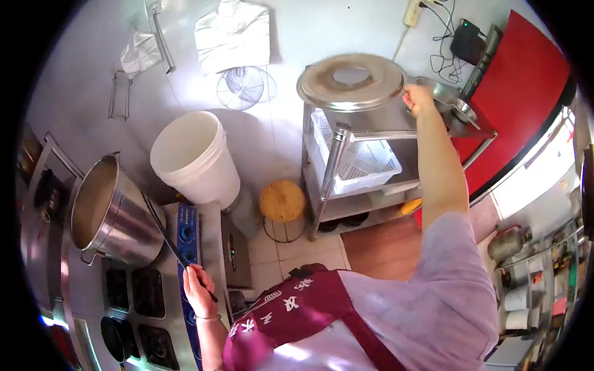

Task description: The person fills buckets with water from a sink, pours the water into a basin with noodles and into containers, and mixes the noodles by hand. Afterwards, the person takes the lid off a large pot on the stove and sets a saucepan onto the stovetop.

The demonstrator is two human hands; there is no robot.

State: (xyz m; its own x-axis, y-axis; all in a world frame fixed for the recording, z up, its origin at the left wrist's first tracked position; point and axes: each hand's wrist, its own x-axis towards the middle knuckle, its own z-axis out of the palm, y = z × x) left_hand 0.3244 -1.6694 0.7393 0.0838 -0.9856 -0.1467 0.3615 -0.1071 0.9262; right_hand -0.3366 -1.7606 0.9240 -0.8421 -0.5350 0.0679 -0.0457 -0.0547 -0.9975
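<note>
My right hand [419,99] reaches far out and is closed at the right rim of a large round metal pot lid [377,67]. The lid lies level over the top of a steel shelf rack; I cannot tell whether it rests there or hangs just above. My left hand [198,289] is wrapped round a long, thin, dark stick-like tool [162,232], which slants up and left. Its far end comes beside a tall steel stockpot [127,216]. The pot stands open on the stove, with pale, cloudy contents.
A white bucket [198,154] stands behind the stove. On the rack [380,132] are a white plastic basket [371,167] and metal pans [463,112]. A round-topped stool [283,201] stands on the floor. A wire strainer [240,88] hangs on the wall. Burners [148,290] lie near my left arm.
</note>
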